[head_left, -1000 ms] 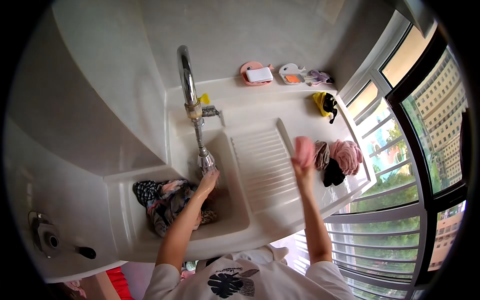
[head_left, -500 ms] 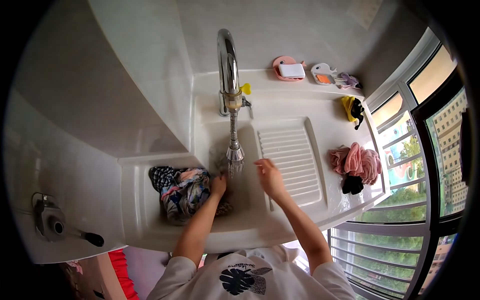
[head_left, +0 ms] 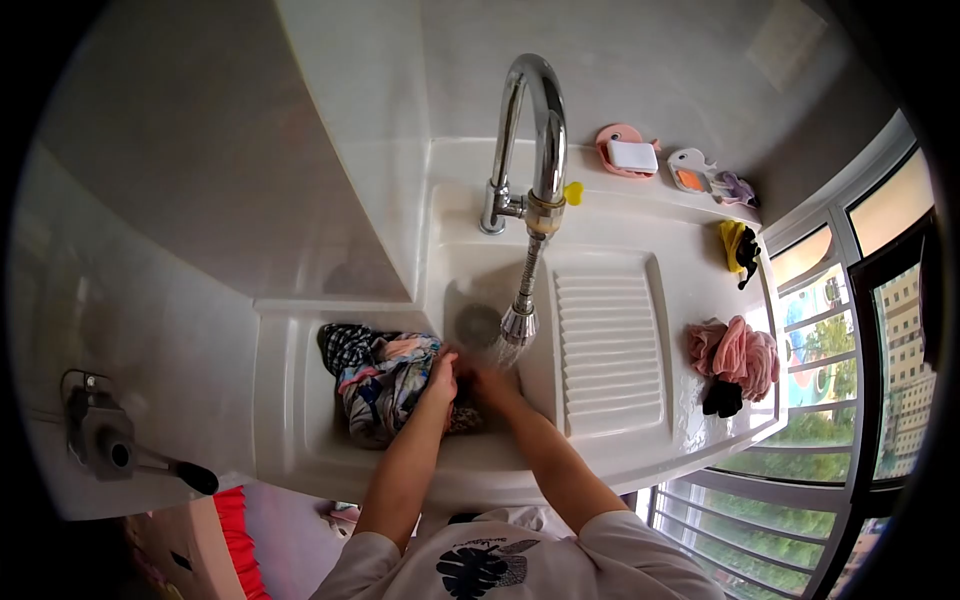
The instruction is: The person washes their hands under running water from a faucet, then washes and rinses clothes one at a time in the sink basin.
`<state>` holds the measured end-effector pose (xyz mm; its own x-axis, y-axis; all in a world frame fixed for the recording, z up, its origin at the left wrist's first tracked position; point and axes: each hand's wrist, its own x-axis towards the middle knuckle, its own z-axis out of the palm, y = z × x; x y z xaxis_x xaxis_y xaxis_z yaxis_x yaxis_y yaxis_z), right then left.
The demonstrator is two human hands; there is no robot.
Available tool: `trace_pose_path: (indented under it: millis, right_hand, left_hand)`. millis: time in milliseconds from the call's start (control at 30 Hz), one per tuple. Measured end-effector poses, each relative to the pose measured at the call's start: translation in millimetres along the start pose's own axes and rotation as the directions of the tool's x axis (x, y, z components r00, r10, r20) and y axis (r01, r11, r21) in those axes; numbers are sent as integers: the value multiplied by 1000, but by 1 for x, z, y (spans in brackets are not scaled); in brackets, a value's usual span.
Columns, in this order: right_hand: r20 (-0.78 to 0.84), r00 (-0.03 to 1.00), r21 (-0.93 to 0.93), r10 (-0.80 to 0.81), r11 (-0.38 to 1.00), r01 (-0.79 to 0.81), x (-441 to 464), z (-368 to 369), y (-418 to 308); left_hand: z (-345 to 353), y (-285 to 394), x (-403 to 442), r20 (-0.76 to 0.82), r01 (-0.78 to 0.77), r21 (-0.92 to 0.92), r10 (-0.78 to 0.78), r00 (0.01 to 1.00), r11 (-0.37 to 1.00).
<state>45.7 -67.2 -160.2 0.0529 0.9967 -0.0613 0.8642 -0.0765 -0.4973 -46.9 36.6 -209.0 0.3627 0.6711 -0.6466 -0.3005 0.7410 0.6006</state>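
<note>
Now that the right hand (head_left: 492, 388) has left the pile on the far right and come back to the sink (head_left: 286, 420), both hands are low in the basin, close beside each other, and neither is at the pile any more. The left hand (head_left: 443, 380) is at the right edge of the bundled patterned clothes (head_left: 385, 388), its fingers curled close together; whether they are clamped on fabric I cannot tell. The right hand is blurred beside the falling water, just below the spray head (head_left: 519, 326), so the state of its fingers, and anything in them, cannot be told either. A leopard-print cloth (head_left: 463, 418) lies under and beside the wrists, near the patterned bundle.

To the right of the basin is the ridged washboard (head_left: 612, 350), and beyond it, on the flat worktop (head_left: 690, 270), the pink cloths (head_left: 742, 358) lie heaped, touching a small black cloth (head_left: 722, 398). Further back sits a yellow-and-black bundle (head_left: 737, 246). White soap (head_left: 632, 156) rests in a pink dish (head_left: 612, 137) on the back ledge.
</note>
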Motion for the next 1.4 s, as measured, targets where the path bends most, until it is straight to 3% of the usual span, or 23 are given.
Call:
trace_pose_path:
  millis: [67,200,267,333,367,400,433,467,500,567,600,633,767,833,900,1000,1067,1100,1167,1233,1300,1367,1400]
  right_hand:
    - [-82,871,247,485,856,-454,2,-58,-40]
    - [1,982,-12,189,982,-189,13,27,4]
    - [-52,839,480,541,750,-454,10,16,1]
    - [-90,774,449,627,719,-530,27,25,18]
    - [-65,784,397,617,737,-547,36,27,28]
    - [-29,805,378,592,752,-540,39,25,33]
    - [1,821,370,571,763,-531,41,23,37]
    - [3,829,390,559,763,-515,43,22,40]
    - [-29,829,422,559,758,-497,45,27,42]
    - [-200,781,514,591,742,-430,49,52,55]
    - [-313,733,552,604,744,-377,49,69,65]
    - [-235,754,482,613,747,-458,47,78,78]
    - [88,780,356,619,712,-605,27,24,45]
    - [80,783,355,616,717,-600,27,35,38]
    - [66,786,342,615,726,-596,27,41,39]
    - [38,827,637,561,624,-452,34,43,32]
    - [-221,888,893,403,449,18,44,52,30]
    - [-224,889,894,400,448,24,42,37,19]
    - [-226,938,499,263,858,-120,30,-7,-14]
    - [-151,953,489,261,858,-158,33,-8,-20]
    - [-70,965,472,253,861,-192,34,-8,-19]
    - [184,917,980,353,-133,-145,46,4,-7]
    - [196,950,945,244,-306,-117,50,1,6]
  left_hand:
    - [2,2,-1,-65,33,33,-31,997,999]
    - [2,2,2,-140,162,65,-152,979,985]
    - [5,7,-5,-88,139,45,-135,987,989]
    - [9,12,-16,-33,124,33,-123,992,992]
    - [20,26,-30,8,2,589,-8,1000,808]
    - [27,31,-37,110,-127,932,67,992,339]
    - [25,25,-38,114,-130,931,68,991,341]
    - [21,19,-42,411,-362,909,317,855,-205]
    - [13,11,-39,729,-339,608,335,597,-718]
    - [3,15,-32,634,-293,730,453,626,-617]
    - [7,37,-41,594,-295,700,301,746,-651]
    - [12,62,-52,526,-303,666,141,839,-682]
    - [-8,123,-55,610,-542,616,-89,787,-572]
    - [-13,155,-68,586,-583,793,-41,809,-177]
    - [0,181,-97,500,-502,864,-46,865,-44]
    - [-25,184,-90,608,-620,779,134,783,89]
    - [-38,181,-77,711,-704,697,261,653,-135]
    - [-27,184,-88,711,-704,696,264,652,-140]
    - [11,185,-119,634,-651,757,185,751,50]
    - [27,177,-123,676,-704,665,199,710,249]
    - [45,180,-138,490,-381,593,57,870,710]
    - [60,176,-148,484,-296,442,53,873,847]
    - [67,174,-151,483,-194,308,22,875,931]
